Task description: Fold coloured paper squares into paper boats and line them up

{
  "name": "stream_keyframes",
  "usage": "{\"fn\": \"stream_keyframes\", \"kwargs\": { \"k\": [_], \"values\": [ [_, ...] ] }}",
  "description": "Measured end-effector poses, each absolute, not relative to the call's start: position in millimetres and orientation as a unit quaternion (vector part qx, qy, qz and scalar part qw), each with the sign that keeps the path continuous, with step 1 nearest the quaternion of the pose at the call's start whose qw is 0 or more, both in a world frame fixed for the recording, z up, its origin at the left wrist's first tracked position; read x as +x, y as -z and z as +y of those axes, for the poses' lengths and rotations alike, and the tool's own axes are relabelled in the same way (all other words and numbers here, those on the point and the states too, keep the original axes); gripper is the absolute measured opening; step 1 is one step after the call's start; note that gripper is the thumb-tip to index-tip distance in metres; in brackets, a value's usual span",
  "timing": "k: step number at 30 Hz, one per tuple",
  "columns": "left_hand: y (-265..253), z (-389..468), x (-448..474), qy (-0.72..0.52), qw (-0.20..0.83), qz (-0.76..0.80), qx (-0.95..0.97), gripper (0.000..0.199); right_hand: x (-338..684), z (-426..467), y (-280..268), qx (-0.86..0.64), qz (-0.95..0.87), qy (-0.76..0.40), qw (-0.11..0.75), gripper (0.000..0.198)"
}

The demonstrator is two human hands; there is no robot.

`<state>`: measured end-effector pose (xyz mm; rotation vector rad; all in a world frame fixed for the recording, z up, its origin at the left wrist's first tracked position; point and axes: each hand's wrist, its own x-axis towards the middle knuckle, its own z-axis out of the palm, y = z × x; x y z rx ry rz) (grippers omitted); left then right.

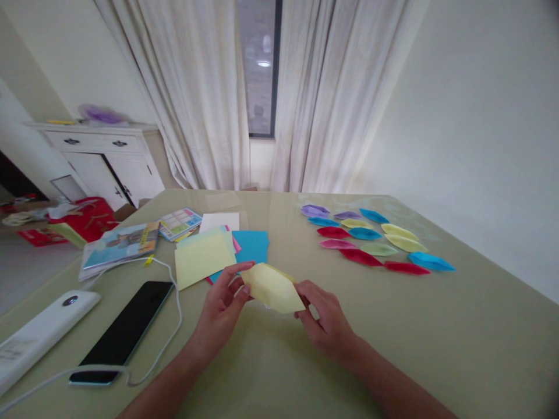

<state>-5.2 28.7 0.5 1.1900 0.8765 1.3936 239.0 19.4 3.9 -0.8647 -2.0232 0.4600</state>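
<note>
A pale yellow folded paper boat [274,288] is held up above the table between my two hands, its pointed ends left and right. My left hand [222,302] pinches its left end with thumb and fingers. At the right end, my right hand [325,311] grips the paper between thumb and fingers. Just beyond my left hand lies a stack of coloured sheets, with a yellow sheet [204,259] on top and a blue sheet [251,245] sticking out. Several folded paper boats in many colours, among them a red boat [406,267], rest at the right.
A phone [122,331], a white power bank [43,334] and a white cable [179,302] occupy the table's left front. Books [122,244] sit behind them. A white cabinet [105,151] stands at the far left, and curtains [196,87] hang behind the table [437,337].
</note>
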Motion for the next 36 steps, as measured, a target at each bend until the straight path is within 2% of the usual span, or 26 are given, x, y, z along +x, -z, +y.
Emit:
{"fn": "stream_keyframes", "kwargs": {
  "k": [3,9,14,21,26,36],
  "values": [
    [1.9,30.1,-6.1,-0.588,0.527,0.373,0.488,0.038,238.4,19.0,-5.6,-0.337,-0.807,-0.176,0.452,0.031],
    [-5.4,31.1,-7.0,-0.577,0.517,0.372,0.511,0.024,237.6,19.4,-8.3,-0.330,-0.796,-0.149,0.485,0.044],
    [-7.0,33.3,-9.5,-0.574,0.501,0.372,0.530,0.021,236.4,18.5,-9.3,-0.337,-0.781,-0.141,0.507,0.040],
    [-2.9,33.3,-16.6,-0.600,0.489,0.354,0.526,0.033,236.0,14.6,-9.9,-0.346,-0.763,-0.140,0.528,0.033],
    [-1.1,30.5,-18.1,-0.626,0.483,0.333,0.513,0.032,236.5,11.9,-12.9,-0.311,-0.777,-0.155,0.525,0.040],
    [-4.8,26.1,-18.2,-0.636,0.469,0.309,0.529,0.026,238.1,11.3,-12.9,-0.282,-0.807,-0.159,0.494,0.034]
  ]
}}
